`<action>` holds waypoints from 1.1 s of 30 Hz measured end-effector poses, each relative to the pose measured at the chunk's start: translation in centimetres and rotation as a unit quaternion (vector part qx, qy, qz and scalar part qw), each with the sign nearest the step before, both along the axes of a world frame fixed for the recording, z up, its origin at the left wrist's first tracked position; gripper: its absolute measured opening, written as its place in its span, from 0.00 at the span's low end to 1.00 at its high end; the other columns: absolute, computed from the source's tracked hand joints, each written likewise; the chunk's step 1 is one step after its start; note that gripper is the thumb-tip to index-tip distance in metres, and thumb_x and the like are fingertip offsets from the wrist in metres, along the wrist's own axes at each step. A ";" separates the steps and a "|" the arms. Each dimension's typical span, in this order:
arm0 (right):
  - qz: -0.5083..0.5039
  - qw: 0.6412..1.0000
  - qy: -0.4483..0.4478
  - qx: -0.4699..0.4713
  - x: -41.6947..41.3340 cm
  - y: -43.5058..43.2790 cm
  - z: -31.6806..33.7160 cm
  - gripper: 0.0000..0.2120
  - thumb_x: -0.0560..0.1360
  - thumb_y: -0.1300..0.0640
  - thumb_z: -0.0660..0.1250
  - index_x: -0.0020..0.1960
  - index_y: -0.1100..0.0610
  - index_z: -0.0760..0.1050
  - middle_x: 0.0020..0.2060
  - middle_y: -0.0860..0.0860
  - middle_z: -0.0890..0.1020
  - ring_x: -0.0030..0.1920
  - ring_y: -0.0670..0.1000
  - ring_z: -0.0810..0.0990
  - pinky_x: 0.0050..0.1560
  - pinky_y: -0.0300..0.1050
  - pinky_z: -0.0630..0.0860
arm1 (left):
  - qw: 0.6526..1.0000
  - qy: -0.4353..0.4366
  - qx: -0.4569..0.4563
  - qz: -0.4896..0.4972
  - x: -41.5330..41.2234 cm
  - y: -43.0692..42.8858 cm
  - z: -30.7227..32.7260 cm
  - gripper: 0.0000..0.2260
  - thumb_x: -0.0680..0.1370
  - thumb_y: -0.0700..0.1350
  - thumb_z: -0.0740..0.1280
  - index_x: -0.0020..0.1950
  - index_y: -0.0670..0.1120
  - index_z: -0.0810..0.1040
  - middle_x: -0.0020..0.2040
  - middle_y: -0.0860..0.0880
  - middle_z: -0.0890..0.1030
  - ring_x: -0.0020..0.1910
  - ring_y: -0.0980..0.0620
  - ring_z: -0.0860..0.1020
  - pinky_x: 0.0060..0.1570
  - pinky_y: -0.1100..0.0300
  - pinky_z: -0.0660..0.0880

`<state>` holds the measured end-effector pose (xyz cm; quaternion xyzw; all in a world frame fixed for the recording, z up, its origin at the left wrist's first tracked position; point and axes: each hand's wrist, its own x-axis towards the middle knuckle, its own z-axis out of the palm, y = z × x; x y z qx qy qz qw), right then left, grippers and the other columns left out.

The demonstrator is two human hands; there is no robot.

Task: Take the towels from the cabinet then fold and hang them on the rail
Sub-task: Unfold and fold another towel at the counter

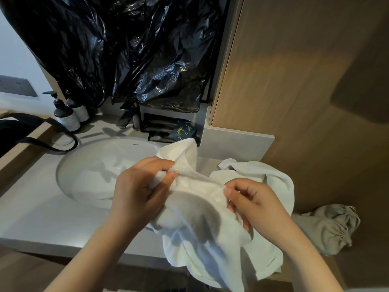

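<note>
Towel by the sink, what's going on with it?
A person is holding a white towel over the counter, just right of the sink. The left hand pinches the towel's edge near the top, and the right hand pinches it further to the right. The towel is crumpled, not folded yet, and part of it hangs off the counter's front.

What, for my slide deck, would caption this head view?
Left hand and right hand pinch the edge of a crumpled white towel above the counter beside the sink.
</note>
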<state>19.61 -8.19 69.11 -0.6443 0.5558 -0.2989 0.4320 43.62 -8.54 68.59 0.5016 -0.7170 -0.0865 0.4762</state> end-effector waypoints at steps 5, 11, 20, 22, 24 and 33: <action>-0.053 0.978 0.126 -0.156 -0.5 0.2 1.7 0.10 0.80 0.53 0.63 0.41 0.45 0.77 0.32 0.43 0.79 0.30 0.44 0.79 0.31 0.33 0.73 | 0.995 -0.038 0.091 0.007 1.0 -0.4 -0.5 0.06 0.74 0.48 0.72 0.42 0.47 0.84 0.40 0.59 0.81 0.37 0.59 0.78 0.38 0.68 0.73; -0.094 0.935 0.178 -0.293 0.2 1.0 3.1 0.09 0.78 0.49 0.61 0.50 0.50 0.79 0.39 0.41 0.79 0.39 0.43 0.80 0.42 0.41 0.80 | 0.999 0.008 0.050 -0.016 -0.5 -0.1 1.3 0.08 0.74 0.50 0.71 0.46 0.47 0.84 0.45 0.56 0.82 0.46 0.60 0.79 0.49 0.64 0.75; -0.162 0.921 0.160 -0.317 -1.5 0.2 2.6 0.07 0.78 0.53 0.64 0.48 0.51 0.80 0.39 0.43 0.81 0.41 0.42 0.80 0.40 0.37 0.79 | 0.962 -0.089 0.188 -0.179 -3.2 1.0 -0.2 0.11 0.67 0.52 0.77 0.46 0.51 0.82 0.42 0.55 0.81 0.40 0.56 0.78 0.42 0.59 0.76; -0.176 0.918 0.153 -0.321 -1.9 -0.3 2.2 0.07 0.79 0.55 0.63 0.47 0.53 0.80 0.38 0.44 0.81 0.40 0.43 0.80 0.38 0.39 0.78 | 0.970 -0.113 0.153 -0.152 -3.6 0.3 -2.0 0.07 0.68 0.44 0.75 0.42 0.51 0.78 0.36 0.54 0.79 0.35 0.51 0.77 0.37 0.58 0.75; -0.195 0.907 0.168 -0.333 -2.3 -0.8 2.1 0.08 0.80 0.55 0.62 0.48 0.54 0.80 0.39 0.46 0.80 0.40 0.43 0.78 0.38 0.40 0.77 | 0.982 -0.129 0.105 -0.094 -3.6 -0.9 -2.8 0.09 0.64 0.41 0.70 0.40 0.51 0.74 0.28 0.56 0.71 0.27 0.51 0.69 0.27 0.64 0.66; -0.101 0.938 0.208 -0.259 -2.2 -1.5 1.4 0.05 0.82 0.53 0.59 0.48 0.48 0.71 0.34 0.39 0.74 0.34 0.42 0.75 0.33 0.32 0.66 | 0.947 -0.046 0.273 -0.163 -0.9 -1.0 -4.0 0.18 0.66 0.64 0.73 0.34 0.51 0.78 0.33 0.54 0.79 0.36 0.55 0.77 0.41 0.55 0.77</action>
